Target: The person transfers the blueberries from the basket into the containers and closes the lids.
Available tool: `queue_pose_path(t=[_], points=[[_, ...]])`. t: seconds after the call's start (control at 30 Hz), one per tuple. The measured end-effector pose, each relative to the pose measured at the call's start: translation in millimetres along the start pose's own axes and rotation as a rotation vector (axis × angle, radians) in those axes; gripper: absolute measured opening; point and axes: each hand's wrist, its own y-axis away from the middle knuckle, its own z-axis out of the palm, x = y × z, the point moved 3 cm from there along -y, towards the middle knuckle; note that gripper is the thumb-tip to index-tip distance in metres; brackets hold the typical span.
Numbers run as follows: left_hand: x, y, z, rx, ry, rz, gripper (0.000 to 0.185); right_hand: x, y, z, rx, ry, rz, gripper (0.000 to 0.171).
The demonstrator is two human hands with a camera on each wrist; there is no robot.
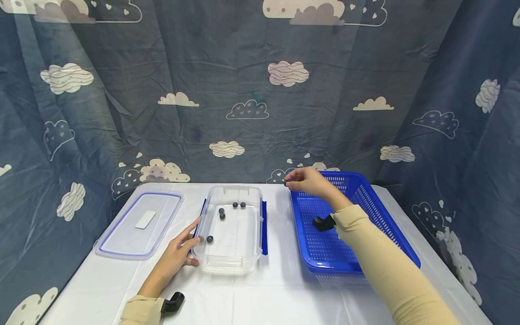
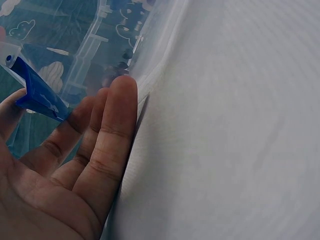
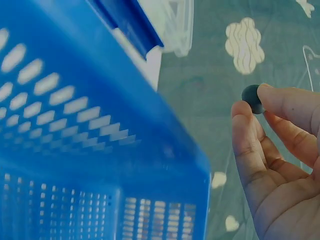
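Right sleeve [image 1: 390, 266] enters from the lower right of the frame and crosses above the basket [image 1: 333, 266]. Lower left of centre, the left hand [image 1: 178, 248] rests its fingers, apart and fairly straight, against the left side of the box [image 1: 219, 262], clamped on nothing. Position of the box: mid-frame, lid off, long axis running near to far. At least five dark balls [image 1: 210, 239] lie inside. Upper right of centre, the right hand [image 1: 313, 181] pinches one held ball [image 3: 252, 98] between thumb and fingertips, just left of the basket's upper-left corner. Governing relation, as I judge it: from this pinch, the box lies left and lower in the frame, the basket immediately right. Nearer to the box: the left hand; the right alone carries a ball.
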Motion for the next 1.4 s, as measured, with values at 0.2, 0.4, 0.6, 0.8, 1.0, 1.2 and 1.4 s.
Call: queue_pose_path(t=[0.2, 0.4, 0.6, 0.8, 1.0, 1.2, 1.4], points=[[-0.3, -0.9, -0.5, 0.001, -0.002, -0.001, 0.061, -18, -6, 17, -0.023, 0.007, -0.006, 0.026], [-0.5, -1.2, -0.7, -0.001, 0.001, 0.004, 0.060, -30, -14, 34, -0.060, -0.031, -0.012, 0.025], [0.4, -0.2, -4.2, 0.012, -0.024, 0.000, 0.061, -39, -25, 52, -0.085, -0.048, -0.012, 0.024], [-0.5, -0.4, -3.3, 0.021, -0.015, -0.002, 0.061, -46, -33, 68, -0.107, -0.085, -0.007, 0.024], [-5.0, -0.9, 2.7, 0.011, 0.010, -0.015, 0.060, -46, -40, 84, -0.115, -0.067, 0.029, 0.022], [-5.0, -0.9, 4.1, 0.013, 0.013, -0.011, 0.060, -51, -46, 104, -0.118, -0.071, 0.028, 0.020], [-2.4, -1.3, 1.2, 0.015, 0.013, -0.003, 0.061, -58, -51, 126, -0.156, -0.046, 0.049, 0.019]])
